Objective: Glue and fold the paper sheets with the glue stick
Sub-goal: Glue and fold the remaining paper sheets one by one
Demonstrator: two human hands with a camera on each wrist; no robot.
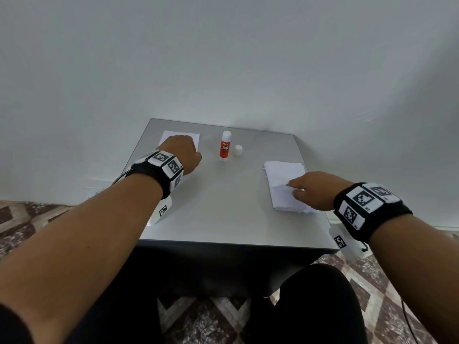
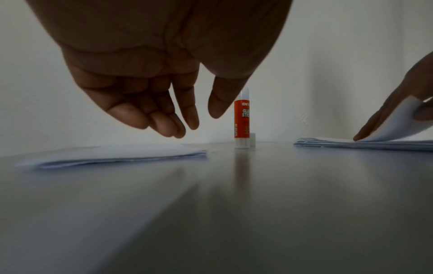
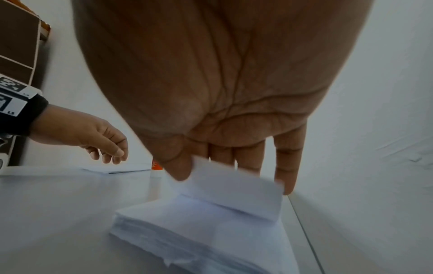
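An uncapped orange-and-white glue stick (image 1: 224,147) (image 2: 242,122) stands upright at the back middle of the grey table (image 1: 223,209), its white cap (image 1: 238,150) just right of it. A thin pile of white sheets (image 1: 173,136) (image 2: 117,157) lies at the back left; my left hand (image 1: 185,152) (image 2: 178,115) hovers just above it with relaxed, empty fingers. A thicker stack of white sheets (image 1: 285,187) (image 3: 199,231) lies at the right. My right hand (image 1: 308,188) (image 3: 229,166) pinches the top sheet (image 3: 234,187) (image 2: 403,122) between thumb and fingers and lifts its edge.
The table stands against a plain white wall (image 1: 223,58), with its right edge (image 3: 302,228) close to the stack. The table's middle and front are bare grey. My dark-clothed legs and a patterned tiled floor (image 1: 211,319) lie below the front edge.
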